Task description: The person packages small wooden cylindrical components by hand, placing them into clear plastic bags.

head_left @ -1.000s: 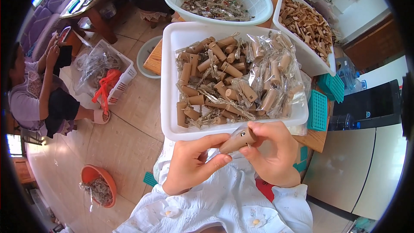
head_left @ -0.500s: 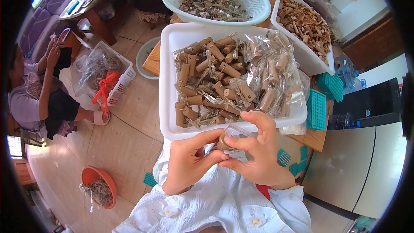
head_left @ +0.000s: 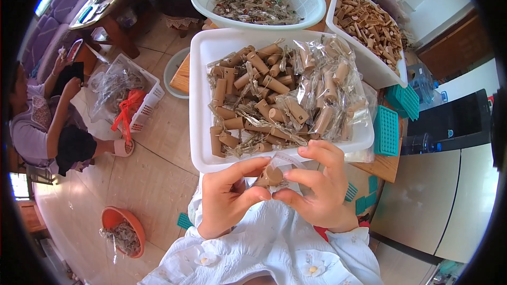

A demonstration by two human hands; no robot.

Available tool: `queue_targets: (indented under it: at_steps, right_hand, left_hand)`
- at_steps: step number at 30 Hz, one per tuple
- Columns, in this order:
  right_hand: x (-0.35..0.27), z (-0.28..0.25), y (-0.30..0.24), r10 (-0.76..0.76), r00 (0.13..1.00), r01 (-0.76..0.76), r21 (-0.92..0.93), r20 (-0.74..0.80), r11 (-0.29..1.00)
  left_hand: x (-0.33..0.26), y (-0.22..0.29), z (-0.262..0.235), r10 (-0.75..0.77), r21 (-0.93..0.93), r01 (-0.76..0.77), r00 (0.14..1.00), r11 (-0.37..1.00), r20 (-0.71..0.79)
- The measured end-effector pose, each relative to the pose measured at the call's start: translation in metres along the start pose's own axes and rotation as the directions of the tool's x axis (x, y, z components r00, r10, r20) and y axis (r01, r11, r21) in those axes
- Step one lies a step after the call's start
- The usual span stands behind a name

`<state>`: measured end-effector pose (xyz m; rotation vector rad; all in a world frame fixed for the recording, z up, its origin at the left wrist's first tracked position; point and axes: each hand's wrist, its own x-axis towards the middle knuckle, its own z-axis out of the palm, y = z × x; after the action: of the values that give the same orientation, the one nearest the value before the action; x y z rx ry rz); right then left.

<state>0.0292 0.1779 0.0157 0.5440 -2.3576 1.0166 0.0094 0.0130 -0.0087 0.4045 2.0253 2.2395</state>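
In front of my chest, both hands meet over a brown cork stopper point(head_left: 273, 176) that sits at least partly in a small clear plastic bag point(head_left: 284, 159). My left hand point(head_left: 230, 194) is closed, pinching the stopper and bag from the left between thumb and fingers. From the right, my right hand point(head_left: 320, 190) grips the bag with its thumb and bent fingers, one finger raised. Just beyond them is a white tray point(head_left: 198, 142) heaped with similar stoppers point(head_left: 274, 84) trailing thin wire bundles. Bagged stoppers point(head_left: 330, 87) lie on its right side.
Behind the tray stand a pale basin point(head_left: 198, 0) of small wired parts and a white bin point(head_left: 364, 66) of cork pieces. Green plastic racks point(head_left: 387, 131) sit to the right. An orange bucket point(head_left: 136, 227) stands on the floor. At left, a person point(head_left: 42, 111) sits near a white crate point(head_left: 153, 95).
The stopper has turned so that its round end shows more between my hands. My right fingers have shifted slightly on the bag. The seated person's hands have moved apart.
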Motion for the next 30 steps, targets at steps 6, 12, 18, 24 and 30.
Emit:
queue_targets:
  at_steps: [6, 12, 18, 24, 30]
  right_hand:
    - [0.003, -0.001, -0.007, 0.143, 0.984, -0.156, 0.132, 0.104, 0.979]
    - [-0.001, 0.003, -0.001, 0.203, 0.965, -0.247, 0.331, 0.164, 0.91]
    - [-0.008, 0.007, -0.01, -0.005, 0.996, 0.0, -0.056, -0.088, 0.998]
    - [-0.013, 0.024, -0.001, -0.298, 0.894, 0.174, -0.352, -0.334, 0.919]
    - [-0.012, 0.019, -0.005, -0.187, 0.97, 0.139, -0.278, -0.153, 0.95]
  left_hand:
    - [0.0, -0.006, 0.006, 0.023, 0.029, -0.021, 0.997, 0.999, -0.075]
    - [0.0, -0.007, 0.002, -0.02, 0.066, 0.023, 0.998, 0.998, -0.054]
    - [-0.001, -0.008, 0.005, -0.006, -0.043, 0.006, 1.0, 0.999, -0.005]
    - [-0.002, 0.001, 0.005, -0.144, -0.062, 0.143, 0.99, 0.988, -0.01]
    - [-0.001, 0.0, 0.003, -0.059, -0.093, 0.065, 0.996, 0.994, 0.07]
